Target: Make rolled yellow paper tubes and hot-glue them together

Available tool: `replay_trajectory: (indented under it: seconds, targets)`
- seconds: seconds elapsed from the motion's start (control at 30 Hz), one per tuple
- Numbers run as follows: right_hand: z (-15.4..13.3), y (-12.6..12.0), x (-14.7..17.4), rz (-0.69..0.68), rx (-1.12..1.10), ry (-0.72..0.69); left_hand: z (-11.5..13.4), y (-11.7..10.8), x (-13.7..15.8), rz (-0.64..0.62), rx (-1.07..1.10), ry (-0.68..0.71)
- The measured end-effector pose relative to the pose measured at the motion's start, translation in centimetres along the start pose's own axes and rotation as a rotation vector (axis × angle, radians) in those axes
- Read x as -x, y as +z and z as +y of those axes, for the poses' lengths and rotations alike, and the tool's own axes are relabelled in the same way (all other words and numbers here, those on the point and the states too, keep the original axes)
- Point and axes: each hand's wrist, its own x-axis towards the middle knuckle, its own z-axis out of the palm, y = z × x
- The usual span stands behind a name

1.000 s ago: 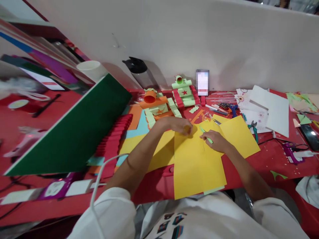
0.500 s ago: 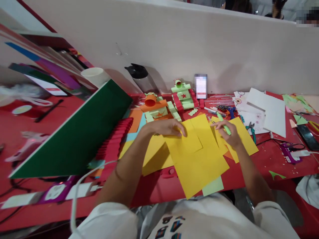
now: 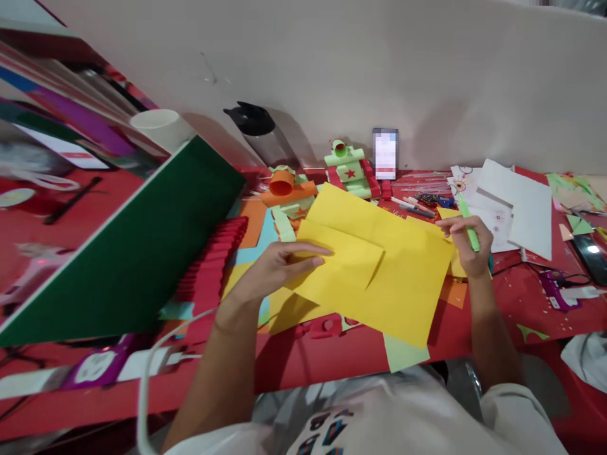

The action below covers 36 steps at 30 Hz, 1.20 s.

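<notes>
My left hand [image 3: 279, 268] lies over a small yellow paper rectangle [image 3: 346, 249], with thumb and forefinger close together on it. That rectangle rests on a large yellow sheet [image 3: 408, 278], its right edge slightly lifted and casting a shadow. A light green pen [image 3: 468, 224] is gripped in my right hand [image 3: 469, 243], whose fingertips are at the sheet's right corner. More yellow paper and an orange piece [image 3: 453, 292] show beneath the sheet. Under its lower edge sticks out a pale green paper [image 3: 405, 354].
Behind stand a green-and-red paper model [image 3: 349, 172], an orange paper model [image 3: 282, 183], a phone [image 3: 386, 155] and a black-lidded jug [image 3: 258, 126]. A dark green board [image 3: 128, 246] leans at left beside folded red paper [image 3: 208, 284]. White board pieces [image 3: 526, 205] lie right; a white cable [image 3: 145, 379] crosses the front left.
The large yellow sheet has turned and lies more crosswise. The right hand has moved right with the pen; the left hand has shifted left and lower. The view has tilted slightly downward.
</notes>
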Motion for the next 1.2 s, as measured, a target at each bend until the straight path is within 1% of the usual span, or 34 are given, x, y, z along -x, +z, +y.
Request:
replay_trajectory:
  seconds: [0.1, 0.17, 0.27, 0.33, 0.37, 0.4, 0.43, 0.5, 0.57, 0.6, 0.63, 0.67, 0.7, 0.77, 0.83, 0.87, 0.97, 1.1, 1.2]
  targets:
    - [0.5, -0.2, -0.4, 0.035, 0.043, 0.116, -0.6, -0.4, 0.7, 0.157, 0.086, -0.025]
    - [1.1, -0.6, -0.7, 0.015, -0.026, 0.263, -0.9, 0.2, 0.6, 0.214, 0.136, -0.049]
    - [2.0, -1.3, -1.0, -0.042, -0.228, 0.482, -1.3, 2.7, -0.1, 0.221, 0.194, -0.086]
    - [2.6, -1.7, -0.9, -0.069, -0.264, 0.571, -1.6, 5.2, -0.6, 0.202, 0.213, -0.122]
    - [2.9, -1.9, -0.9, -0.081, -0.231, 0.593, -1.8, 6.4, -0.9, 0.161, 0.219, -0.159]
    - [3.2, -2.0, -0.8, -0.085, -0.165, 0.595, -2.0, 7.5, -1.2, 0.112, 0.221, -0.195]
    - [3.5, -2.0, -0.7, -0.071, -0.076, 0.565, -2.2, 8.5, -1.4, 0.081, 0.214, -0.212]
    - [3.7, -1.6, -0.6, 0.005, 0.133, 0.418, -2.6, 9.8, -1.9, 0.067, 0.118, -0.168]
    - [3.6, -0.9, -0.3, 0.076, 0.324, 0.227, -2.8, 10.3, -2.3, 0.050, -0.028, -0.138]
    - [3.3, -0.4, -0.1, 0.063, 0.390, 0.152, -2.9, 10.3, -2.4, 0.044, -0.102, -0.139]
    - [3.1, 0.3, 0.2, 0.010, 0.431, 0.098, -3.0, 10.2, -2.5, 0.041, -0.168, -0.147]
    - [2.9, 1.0, 0.5, -0.082, 0.455, 0.064, -3.1, 10.0, -2.5, 0.042, -0.223, -0.155]
    - [2.8, 1.8, 0.9, -0.208, 0.472, 0.048, -3.1, 9.9, -2.5, 0.040, -0.271, -0.157]
    - [2.8, 3.4, 1.9, -0.455, 0.509, 0.064, -3.1, 9.7, -2.3, 0.036, -0.348, -0.141]
    - [3.3, 4.8, 2.8, -0.632, 0.570, 0.068, -2.9, 9.7, -1.9, 0.035, -0.414, -0.127]
    - [3.6, 5.4, 3.2, -0.688, 0.594, 0.072, -2.8, 9.7, -1.8, 0.033, -0.441, -0.129]
    - [4.5, 6.2, 4.0, -0.770, 0.637, 0.087, -2.1, 9.8, -1.5, 0.014, -0.495, -0.158]
    - [5.0, 6.2, 4.2, -0.779, 0.648, 0.105, -1.2, 10.0, -1.2, -0.007, -0.603, -0.183]
    - [5.0, 6.1, 4.0, -0.771, 0.629, 0.131, -0.4, 10.1, -0.7, 0.029, -0.718, -0.160]
